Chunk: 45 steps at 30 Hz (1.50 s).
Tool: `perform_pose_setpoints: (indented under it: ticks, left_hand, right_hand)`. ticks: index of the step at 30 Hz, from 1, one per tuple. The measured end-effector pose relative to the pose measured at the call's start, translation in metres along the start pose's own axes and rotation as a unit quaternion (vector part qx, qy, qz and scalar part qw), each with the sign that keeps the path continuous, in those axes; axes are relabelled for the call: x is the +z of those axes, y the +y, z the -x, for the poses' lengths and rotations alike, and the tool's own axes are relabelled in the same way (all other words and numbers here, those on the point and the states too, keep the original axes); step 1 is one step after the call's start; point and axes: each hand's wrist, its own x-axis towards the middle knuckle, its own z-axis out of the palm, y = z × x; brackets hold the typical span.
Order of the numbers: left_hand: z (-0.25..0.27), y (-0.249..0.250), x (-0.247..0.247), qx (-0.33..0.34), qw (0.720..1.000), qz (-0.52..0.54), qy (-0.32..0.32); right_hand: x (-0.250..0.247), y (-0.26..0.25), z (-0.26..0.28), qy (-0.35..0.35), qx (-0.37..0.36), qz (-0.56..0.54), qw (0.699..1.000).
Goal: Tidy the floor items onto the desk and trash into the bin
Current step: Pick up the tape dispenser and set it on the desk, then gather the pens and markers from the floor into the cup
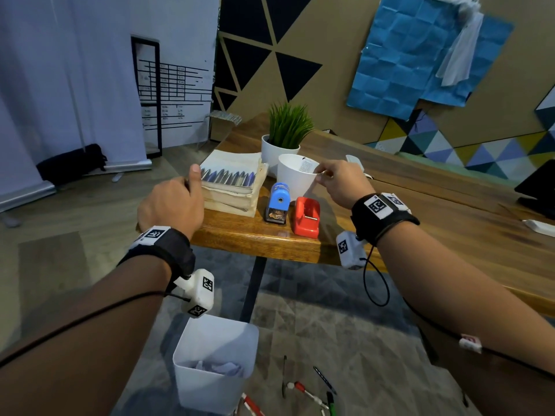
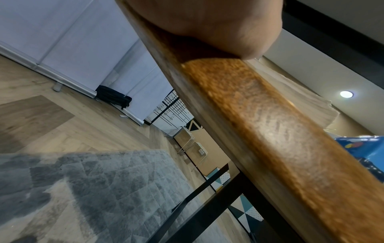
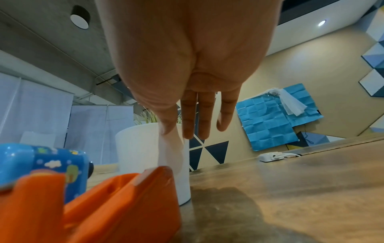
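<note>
By my feet a square white plastic bin (image 1: pixel 207 394) is holding crumpled paper (image 1: pixel 219 369), and thin pens (image 1: pixel 300 387) are lying on the grey quilted rug (image 1: pixel 330 295). My left grip (image 1: pixel 171 205) is resting curled at the corner of the glossy wooden worktop (image 1: pixel 255 232). Only the head view shows its curl, and I cannot tell whether it is holding anything. My right grip (image 1: pixel 339 183) is pinching the rim of the smooth round white cup (image 1: pixel 294 178), beside the red tape dispenser (image 1: pixel 306 217).

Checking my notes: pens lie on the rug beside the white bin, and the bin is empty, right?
Not empty: the head view shows crumpled paper inside the white bin. The pens do lie on the rug beside it.
</note>
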Motion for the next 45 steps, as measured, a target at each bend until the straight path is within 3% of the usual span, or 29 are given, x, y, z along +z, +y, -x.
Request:
perform_pose_setpoints:
  ticks: [7, 12, 16, 18, 21, 24, 27, 29, 31, 32, 34, 36, 38, 41, 45]
  left_hand:
    - [0.001, 0.001, 0.001, 0.008, 1.0, 0.0, 0.019]
    - [0.003, 0.001, 0.002, 0.001, 1.0, 0.0, 0.025]
    - [-0.004, -0.001, 0.005, -0.009, 0.999, 0.001, 0.049]
    - [-0.002, -0.001, 0.007, -0.009, 0.997, -0.001, 0.072]
    - [0.007, 0.002, 0.008, -0.01, 0.995, 0.015, 0.102]
    - [0.019, 0.007, 0.025, -0.026, 0.987, 0.071, 0.139]
    - [0.02, -0.038, 0.092, -0.023, 0.949, 0.221, 0.223]
    - [0.093, -0.025, 0.119, -0.025, 0.934, 0.241, 0.263]
    - [0.168, 0.022, 0.119, 0.065, 0.943, 0.263, 0.195]
    - [0.202, 0.041, 0.125, 0.161, 0.942, 0.272, 0.117]
    - [0.278, 0.074, 0.139, 0.254, 0.918, 0.301, -0.052]
    - [0.312, 0.069, 0.185, 0.275, 0.902, 0.23, -0.24]
    - [0.333, 0.047, 0.24, 0.298, 0.877, 0.122, -0.356]
    - [0.355, -0.003, 0.313, 0.31, 0.836, -0.013, -0.452]
    - [0.378, -0.076, 0.395, 0.204, 0.806, -0.112, -0.544]
  right_hand:
    - [0.0, -0.003, 0.0, 0.008, 0.003, 0.044, 0.999]
    - [-0.009, -0.006, 0.013, 0.012, 0.023, -0.001, 1.0]
    - [-0.043, -0.002, 0.073, 0.131, 0.038, -0.12, 0.983]
    - [-0.05, 0.008, 0.123, 0.172, 0.063, -0.211, 0.96]
    - [-0.028, 0.036, 0.198, 0.17, 0.11, -0.339, 0.919]
    - [0.027, 0.07, 0.263, 0.158, 0.185, -0.414, 0.877]
    - [0.095, 0.101, 0.316, 0.122, 0.296, -0.47, 0.822]
    - [0.14, 0.12, 0.344, 0.096, 0.388, -0.5, 0.768]
    - [0.186, 0.143, 0.367, 0.068, 0.464, -0.506, 0.724]
    - [0.21, 0.156, 0.377, 0.054, 0.496, -0.504, 0.705]
    - [0.252, 0.177, 0.397, 0.023, 0.548, -0.494, 0.675]
    - [0.301, 0.201, 0.421, -0.028, 0.592, -0.481, 0.646]
    - [0.354, 0.224, 0.443, -0.083, 0.617, -0.48, 0.619]
    - [0.42, 0.247, 0.469, -0.153, 0.637, -0.46, 0.6]
    - [0.458, 0.237, 0.474, -0.195, 0.648, -0.459, 0.575]
